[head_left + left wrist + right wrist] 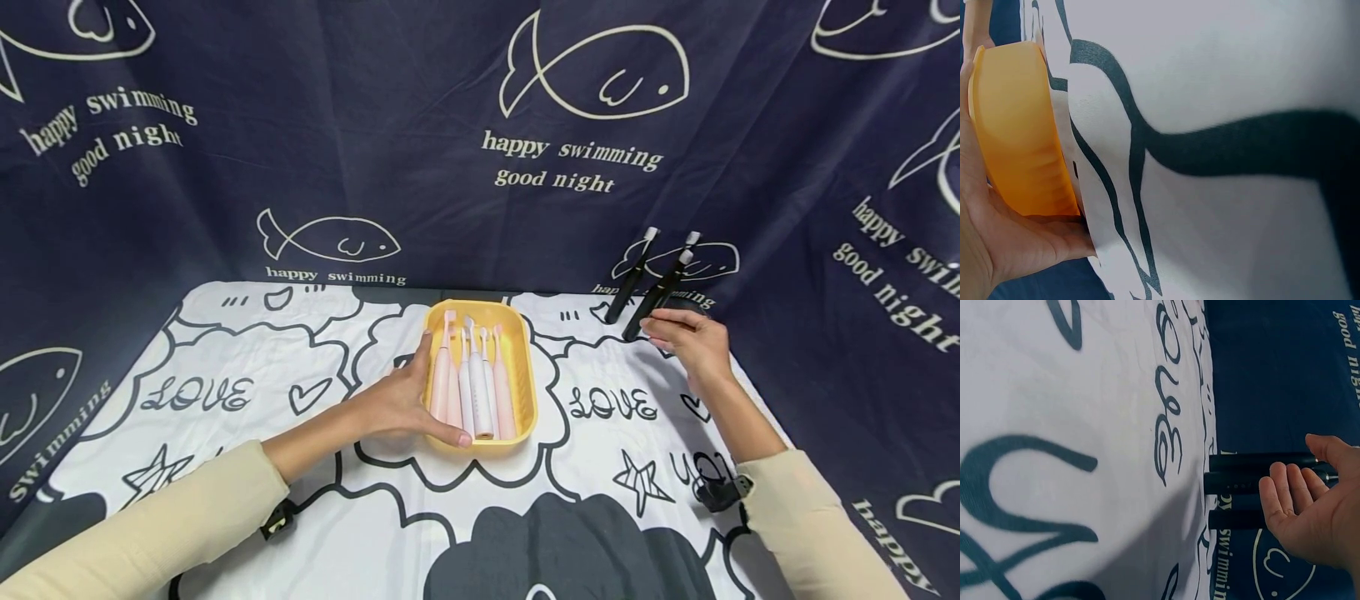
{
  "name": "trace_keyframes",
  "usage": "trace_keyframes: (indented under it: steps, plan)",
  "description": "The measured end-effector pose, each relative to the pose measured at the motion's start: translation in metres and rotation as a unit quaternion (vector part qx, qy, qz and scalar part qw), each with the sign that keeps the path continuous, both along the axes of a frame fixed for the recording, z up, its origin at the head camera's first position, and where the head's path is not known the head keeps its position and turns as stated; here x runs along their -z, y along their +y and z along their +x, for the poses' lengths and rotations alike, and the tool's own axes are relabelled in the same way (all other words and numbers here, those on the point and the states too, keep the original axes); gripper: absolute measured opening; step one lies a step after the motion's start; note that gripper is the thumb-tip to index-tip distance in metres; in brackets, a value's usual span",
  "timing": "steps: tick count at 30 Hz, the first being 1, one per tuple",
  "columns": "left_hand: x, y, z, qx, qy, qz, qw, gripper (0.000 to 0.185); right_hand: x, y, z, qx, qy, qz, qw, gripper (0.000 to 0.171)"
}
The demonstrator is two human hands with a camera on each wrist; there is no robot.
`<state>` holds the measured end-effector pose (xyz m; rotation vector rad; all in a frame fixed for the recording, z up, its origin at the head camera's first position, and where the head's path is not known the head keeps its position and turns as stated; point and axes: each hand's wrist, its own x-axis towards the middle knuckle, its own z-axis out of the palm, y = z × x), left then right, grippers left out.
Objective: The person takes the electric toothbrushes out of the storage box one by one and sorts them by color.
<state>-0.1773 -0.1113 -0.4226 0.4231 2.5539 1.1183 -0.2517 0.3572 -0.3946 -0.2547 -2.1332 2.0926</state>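
While the left hand grips the near left corner of the yellow tray of pink and white toothbrushes on the counter, the right hand reaches, fingers relaxed, toward three black toothbrushes standing against the curtain; the left wrist view shows palm and thumb cupping the tray's wall; the right wrist view shows loose fingers just beside the black handles, holding nothing.

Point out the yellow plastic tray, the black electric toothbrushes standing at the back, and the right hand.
Yellow plastic tray [525,358]: head view, bare right wall of the tray.
Black electric toothbrushes [654,302]: head view, handle of the middle one.
Right hand [693,340]: head view, back of the hand.
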Motion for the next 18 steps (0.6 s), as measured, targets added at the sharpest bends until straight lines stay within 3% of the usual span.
trace_keyframes:
  steps: [8, 14, 18]
  plan:
    - [0.000, 0.000, 0.000, -0.002, 0.005, -0.012, 0.9999, 0.181, 0.003, -0.012, 0.000, -0.027, 0.003, 0.016, 1.000, 0.031]
    - [-0.002, 0.000, 0.001, -0.004, 0.009, -0.018, 0.9998, 0.180, 0.001, -0.025, 0.001, -0.053, 0.009, 0.026, 0.998, 0.021]
    - [-0.001, 0.000, 0.000, -0.004, 0.008, -0.017, 0.9998, 0.180, 0.000, -0.035, 0.001, -0.066, 0.009, 0.038, 0.997, 0.025]
